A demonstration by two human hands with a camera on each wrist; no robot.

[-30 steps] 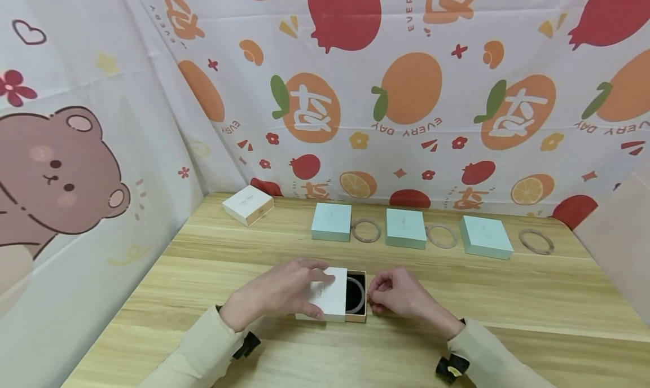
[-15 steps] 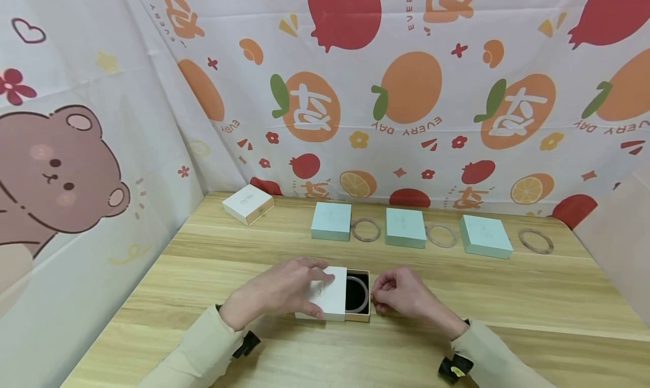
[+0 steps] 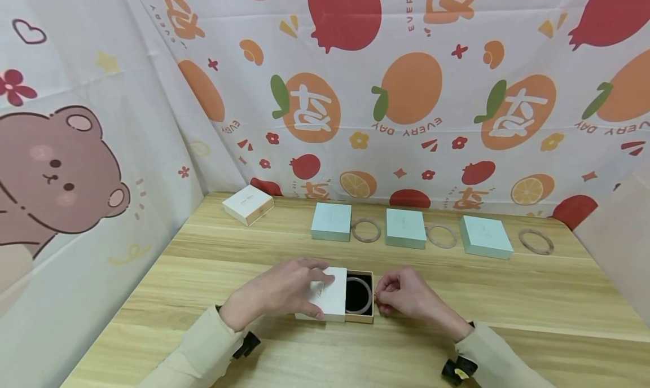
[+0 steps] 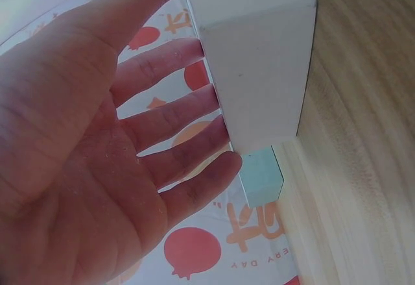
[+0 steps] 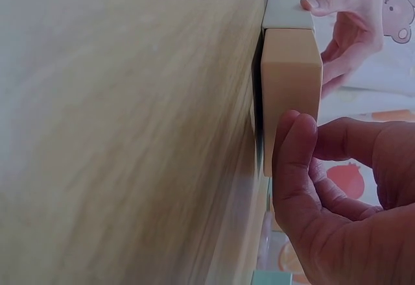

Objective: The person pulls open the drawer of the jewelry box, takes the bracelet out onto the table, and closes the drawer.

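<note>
In the head view, a white slide-out gift box lies on the table, its kraft-brown drawer partly out to the right. A pale translucent bangle sits on the drawer's black lining, its left part under the white sleeve. My left hand rests over the sleeve; in the left wrist view its fairly straight fingers touch the white top. My right hand pinches a small pull tab at the drawer's end, mostly hidden by thumb and forefinger, as the right wrist view shows beside the brown end face.
Along the back stand pale green boxes, at left, middle and right. Right of each lies a bangle: left, middle, right. A second white box sits at back left. Printed cloth hangs behind.
My right hand has moved slightly right, drawing the drawer further from the sleeve, so more of the bangle shows. My left hand has stayed in place on the sleeve.
</note>
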